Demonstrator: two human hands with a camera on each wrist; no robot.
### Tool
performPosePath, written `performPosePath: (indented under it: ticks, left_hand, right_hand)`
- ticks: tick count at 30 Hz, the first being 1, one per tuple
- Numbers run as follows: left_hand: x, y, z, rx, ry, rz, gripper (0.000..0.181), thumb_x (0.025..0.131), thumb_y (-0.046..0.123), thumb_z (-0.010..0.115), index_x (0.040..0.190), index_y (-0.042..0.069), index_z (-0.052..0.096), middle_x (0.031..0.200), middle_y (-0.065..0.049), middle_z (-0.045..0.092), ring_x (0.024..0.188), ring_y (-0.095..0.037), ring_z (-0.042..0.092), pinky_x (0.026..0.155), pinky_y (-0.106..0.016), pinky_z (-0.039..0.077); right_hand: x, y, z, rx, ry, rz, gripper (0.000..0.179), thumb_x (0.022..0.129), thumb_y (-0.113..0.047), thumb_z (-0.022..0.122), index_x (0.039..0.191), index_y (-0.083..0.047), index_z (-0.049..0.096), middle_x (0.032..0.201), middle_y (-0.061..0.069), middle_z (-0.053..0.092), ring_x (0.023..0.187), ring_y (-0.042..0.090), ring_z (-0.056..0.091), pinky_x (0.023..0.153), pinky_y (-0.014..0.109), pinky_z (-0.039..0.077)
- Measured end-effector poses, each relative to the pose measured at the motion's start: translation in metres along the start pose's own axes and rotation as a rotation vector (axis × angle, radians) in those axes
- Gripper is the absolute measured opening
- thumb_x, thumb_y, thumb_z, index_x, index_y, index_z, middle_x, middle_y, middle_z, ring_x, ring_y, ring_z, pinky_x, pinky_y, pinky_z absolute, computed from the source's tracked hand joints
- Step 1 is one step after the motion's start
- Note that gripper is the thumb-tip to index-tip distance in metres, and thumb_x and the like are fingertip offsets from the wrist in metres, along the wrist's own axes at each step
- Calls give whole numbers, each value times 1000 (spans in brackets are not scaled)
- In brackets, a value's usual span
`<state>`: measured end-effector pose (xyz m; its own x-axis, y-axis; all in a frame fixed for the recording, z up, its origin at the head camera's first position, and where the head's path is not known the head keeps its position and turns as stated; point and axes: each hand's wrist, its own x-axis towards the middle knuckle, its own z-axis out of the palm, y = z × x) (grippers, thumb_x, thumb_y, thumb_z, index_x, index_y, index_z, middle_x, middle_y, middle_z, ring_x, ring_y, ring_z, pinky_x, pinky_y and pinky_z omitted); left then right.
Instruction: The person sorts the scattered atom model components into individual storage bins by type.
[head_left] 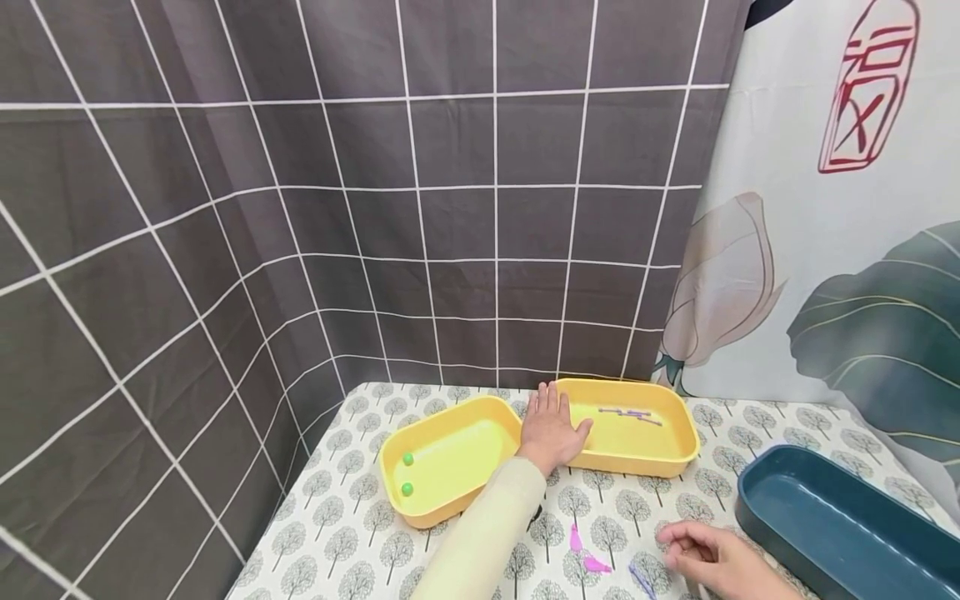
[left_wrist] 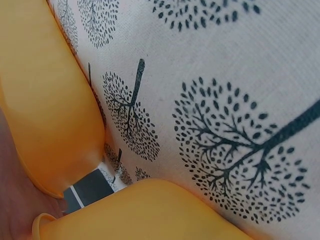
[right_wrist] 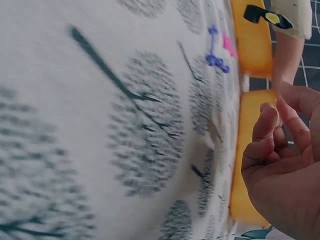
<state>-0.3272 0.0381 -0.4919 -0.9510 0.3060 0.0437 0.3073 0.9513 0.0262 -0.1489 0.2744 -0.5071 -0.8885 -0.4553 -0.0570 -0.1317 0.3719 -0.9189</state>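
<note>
My left hand (head_left: 551, 429) reaches forward with its fingers straight, over the near-left rim of the right-hand yellow tray (head_left: 686, 433). Several thin purple sticks (head_left: 630, 413) lie in that tray. In the left wrist view, a bit of the hand shows right at the rims of both yellow trays, above the gap between them. My right hand (head_left: 723, 557) hovers over the cloth at the front right, fingers loosely curled around nothing. Close to its left lie purple knobbed sticks (right_wrist: 214, 55) and two pink bird-like pieces (head_left: 592, 564).
Two green balls (head_left: 407, 489) sit in the left-hand yellow tray (head_left: 431, 518). A dark blue tray (head_left: 772, 525) stands at the right, beside my right hand. The table wears a tree-print cloth (head_left: 337, 533); a dark gridded curtain (head_left: 450, 217) hangs behind it.
</note>
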Motion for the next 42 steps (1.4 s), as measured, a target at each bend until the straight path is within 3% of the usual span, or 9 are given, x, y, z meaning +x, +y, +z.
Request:
performPosePath:
  ticks: [4,9,15,19,21,26,33,39,42]
  left_hand:
    - [1,-1,0,-13,-2,-2,74,104,63,21,161,16,30,170,-9,16,157,-25,9,127,-38,10]
    - [-1,-1,-1,-19,-11,-1,74,104,62,21,161,15,29,170,-9,16,157,-25,9,127,-38,10]
    - [-1,0,0,-7,-4,-1,74,104,63,22,161,16,30,169,-8,17,157,-25,11,127,-37,10]
    - [-1,0,0,-3,-3,0,74,104,63,21,161,16,31,169,-8,17,157,-25,10,127,-38,11]
    - [-1,0,0,-3,-5,2,74,104,62,21,161,16,30,169,-9,17,157,-25,9,127,-38,11]
    - [-1,0,0,-10,-7,3,74,104,63,21,161,16,30,170,-9,16,157,-24,9,127,-38,10]
    - [-1,0,0,-11,-8,4,74,104,63,21,161,16,30,170,-9,17,157,-25,10,127,-38,10]
    - [0,0,1,-5,-3,1,75,103,64,21,161,17,31,169,-8,18,157,-24,11,127,-37,10]
    - [0,0,1,-3,-5,0,75,103,64,20,161,16,30,170,-8,17,157,-24,11,127,-37,10]
  right_hand:
    - [-6,8,5,119,-72,-17,35,102,-9,59,119,21,55,95,-10,67,77,1,59,65,19,51]
    - [-11,17,14,179,-85,-8,39,101,-8,59,120,25,52,96,-12,67,79,0,61,66,18,52]
    - [-15,31,17,232,-140,-69,29,102,-4,57,117,21,58,98,-15,66,83,-2,60,70,16,51]
    - [-14,38,17,260,-200,-132,23,100,1,56,120,11,63,104,-17,64,88,-4,59,74,15,51]
    - [-13,42,17,230,-222,-199,26,98,6,56,123,5,65,106,-17,65,91,-4,59,75,15,51]
    - [-13,46,20,52,-177,-335,34,95,13,55,121,-4,67,107,-15,68,92,-4,60,70,20,53]
    - [-12,50,21,-102,-118,-285,27,95,4,61,110,-14,75,103,-16,68,89,-3,59,66,20,50]
    - [-12,53,25,-218,-62,-389,29,92,5,64,107,-16,76,101,-14,68,89,-3,60,64,21,49]
    - [-12,52,28,-245,-28,-388,27,91,4,65,104,-18,76,97,-16,67,86,-5,59,61,20,47]
